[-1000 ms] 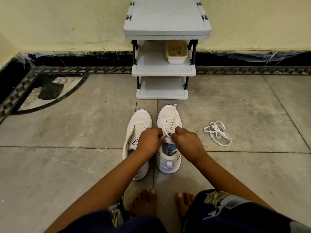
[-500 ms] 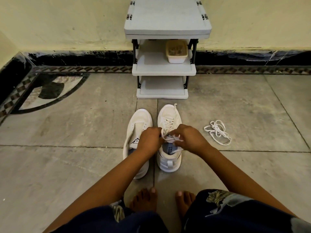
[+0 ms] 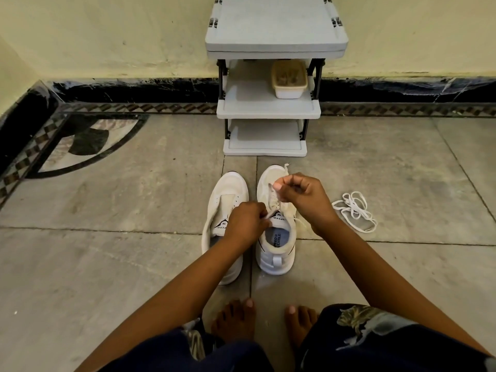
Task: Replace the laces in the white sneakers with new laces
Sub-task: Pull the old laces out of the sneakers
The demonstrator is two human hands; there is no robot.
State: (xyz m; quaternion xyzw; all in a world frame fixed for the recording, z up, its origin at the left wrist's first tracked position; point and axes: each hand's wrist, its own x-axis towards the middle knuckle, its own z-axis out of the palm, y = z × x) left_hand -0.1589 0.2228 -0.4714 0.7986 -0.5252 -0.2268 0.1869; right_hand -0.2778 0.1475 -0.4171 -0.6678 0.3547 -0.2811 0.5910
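Unlacing step, I reckon: my right hand point(image 3: 303, 196) pinches the lace point(image 3: 273, 203) up above the right sneaker point(image 3: 276, 255), and my left hand point(image 3: 245, 224) pinches it at that sneaker's tongue. The spare laces point(image 3: 354, 214) lie right of it. Next I'd need to free the eyelets one by one.

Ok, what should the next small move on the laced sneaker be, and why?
Probably draw the lace taut with the right hand while the left hand steadies the laced sneaker. The right hand pinches a strand above the toe, and the left hand pinches the lace at the tongue. I cannot tell whether the lace is coming out or going in.
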